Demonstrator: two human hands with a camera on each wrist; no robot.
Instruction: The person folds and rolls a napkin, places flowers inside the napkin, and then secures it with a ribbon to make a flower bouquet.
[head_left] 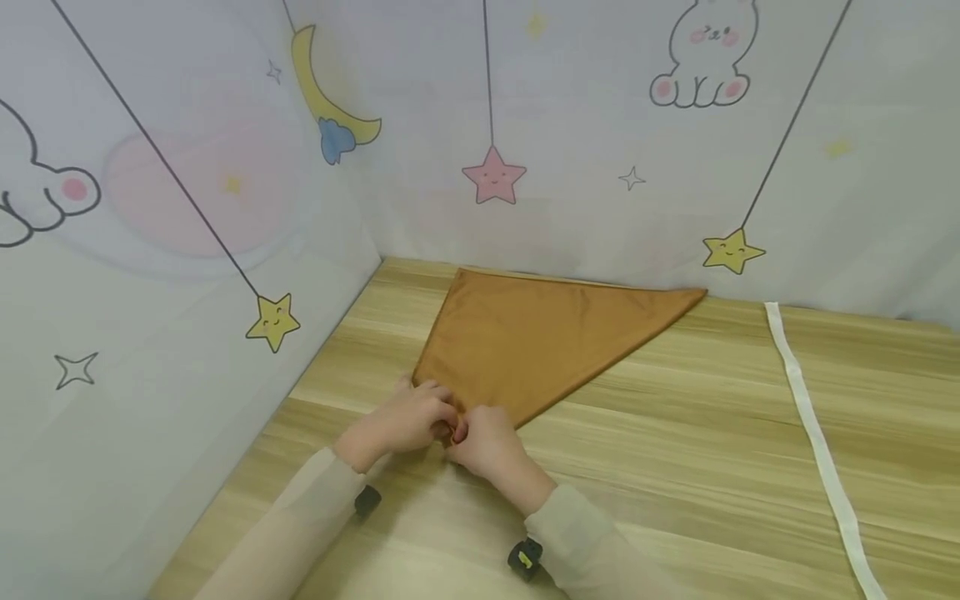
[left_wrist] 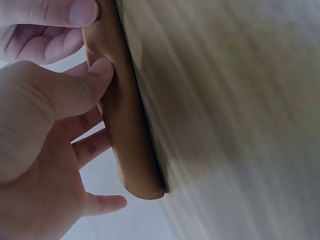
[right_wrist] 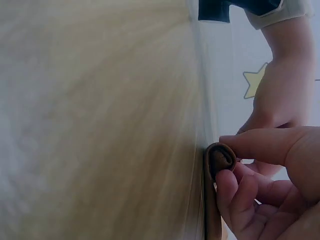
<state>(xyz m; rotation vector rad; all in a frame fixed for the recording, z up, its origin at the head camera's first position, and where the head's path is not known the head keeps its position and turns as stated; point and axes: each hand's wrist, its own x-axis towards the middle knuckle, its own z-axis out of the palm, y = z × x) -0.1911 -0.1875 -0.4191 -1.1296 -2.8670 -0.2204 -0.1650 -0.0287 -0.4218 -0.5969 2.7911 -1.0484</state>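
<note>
A brown cloth (head_left: pixel 536 337) lies spread on the wooden table, its long slanted edge running to a point at the back right. Its near edge is curled into a roll (left_wrist: pixel 127 135), and the right wrist view shows the spiral end of that roll (right_wrist: pixel 220 159). My left hand (head_left: pixel 412 415) pinches the roll, thumb on the near side and some fingers behind it. Close beside it my right hand (head_left: pixel 487 442) pinches the roll at its end between thumb and fingers. Both hands hide part of the cloth's near corner in the head view.
A long white strip (head_left: pixel 813 433) runs down the right side of the wooden table (head_left: pixel 660 467). Pale curtains (head_left: pixel 585 167) printed with stars and bears stand along the back and left edges. Each wrist carries a small black camera (head_left: pixel 525 558).
</note>
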